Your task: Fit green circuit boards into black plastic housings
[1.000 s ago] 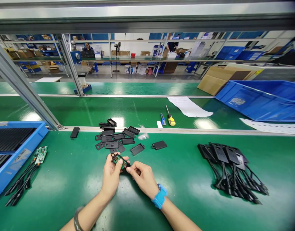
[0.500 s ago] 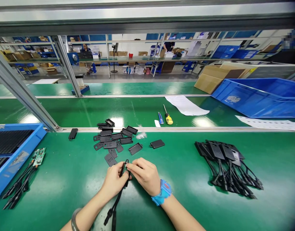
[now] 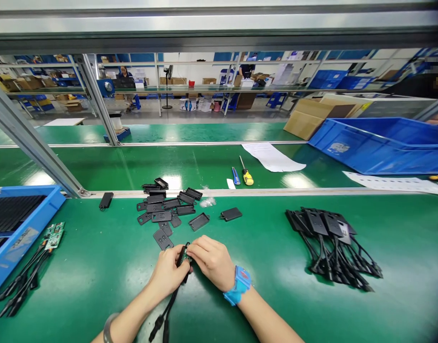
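Observation:
My left hand (image 3: 168,269) is closed around a small black plastic case, with a green circuit board (image 3: 184,255) seated in or against it. Two black cables (image 3: 166,312) with connectors hang from its lower end toward me. My right hand (image 3: 212,261) pinches at the board's upper right side, its fingertips partly hiding it. Just beyond my hands lies a loose pile of black case halves and flat covers (image 3: 161,216). One open case shell (image 3: 199,221) and another black case piece (image 3: 231,214) lie to the right of the pile.
Cabled circuit boards (image 3: 55,236) lie by a blue bin (image 3: 43,221) at left. Cased units with cables (image 3: 328,238) are heaped at right. Past the metal strip lie a utility knife (image 3: 235,176), a yellow screwdriver (image 3: 247,177), paper (image 3: 274,158) and a large blue bin (image 3: 383,155).
The whole view has shifted slightly. My hands keep their hold on the case and board, with only a small shift of the right fingers over it.

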`<state>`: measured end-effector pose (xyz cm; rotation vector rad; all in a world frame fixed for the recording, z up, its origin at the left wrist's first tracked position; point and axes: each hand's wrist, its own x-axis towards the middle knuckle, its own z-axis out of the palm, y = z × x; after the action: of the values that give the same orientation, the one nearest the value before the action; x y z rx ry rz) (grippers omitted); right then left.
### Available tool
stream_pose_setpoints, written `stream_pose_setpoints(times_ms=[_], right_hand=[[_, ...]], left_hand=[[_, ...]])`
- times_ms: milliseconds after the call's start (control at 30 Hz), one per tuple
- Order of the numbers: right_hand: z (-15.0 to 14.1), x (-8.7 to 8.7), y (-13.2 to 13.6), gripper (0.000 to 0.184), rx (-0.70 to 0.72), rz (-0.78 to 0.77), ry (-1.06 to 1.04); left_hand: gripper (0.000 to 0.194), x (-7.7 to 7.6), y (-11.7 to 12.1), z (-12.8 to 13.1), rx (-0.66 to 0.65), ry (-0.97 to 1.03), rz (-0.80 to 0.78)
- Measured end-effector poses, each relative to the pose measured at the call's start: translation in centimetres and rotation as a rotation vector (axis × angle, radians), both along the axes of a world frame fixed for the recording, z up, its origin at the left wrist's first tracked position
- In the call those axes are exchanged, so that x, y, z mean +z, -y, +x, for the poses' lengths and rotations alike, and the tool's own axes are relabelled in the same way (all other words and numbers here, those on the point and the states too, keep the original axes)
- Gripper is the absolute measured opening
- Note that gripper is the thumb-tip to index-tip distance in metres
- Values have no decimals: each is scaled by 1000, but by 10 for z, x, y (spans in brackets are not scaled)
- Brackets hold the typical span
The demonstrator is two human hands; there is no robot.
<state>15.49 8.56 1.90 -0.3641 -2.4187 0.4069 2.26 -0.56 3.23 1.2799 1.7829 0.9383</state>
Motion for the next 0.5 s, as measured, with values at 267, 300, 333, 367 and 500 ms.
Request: stream_pose_setpoints(times_ms=[267,300,333,367,500], right_hand=[[-1,21,-36,11,111,-207,182],[-3,22,-52,12,49,-246,183],[-5,22,-70,13,-51,-259,185],[-9,21,-89,15,-155,-256,190],[-32,15,-140,24,-357,-248,216]], left_hand=[[27,1,-2,-7,108,475,-103],[35,4,-2,-7,121,526,-110],[42,7,-2,-6,110,575,-119],[46,9,-1,-5,74,620,-134],[46,14,6,-1,-207,757,-210]])
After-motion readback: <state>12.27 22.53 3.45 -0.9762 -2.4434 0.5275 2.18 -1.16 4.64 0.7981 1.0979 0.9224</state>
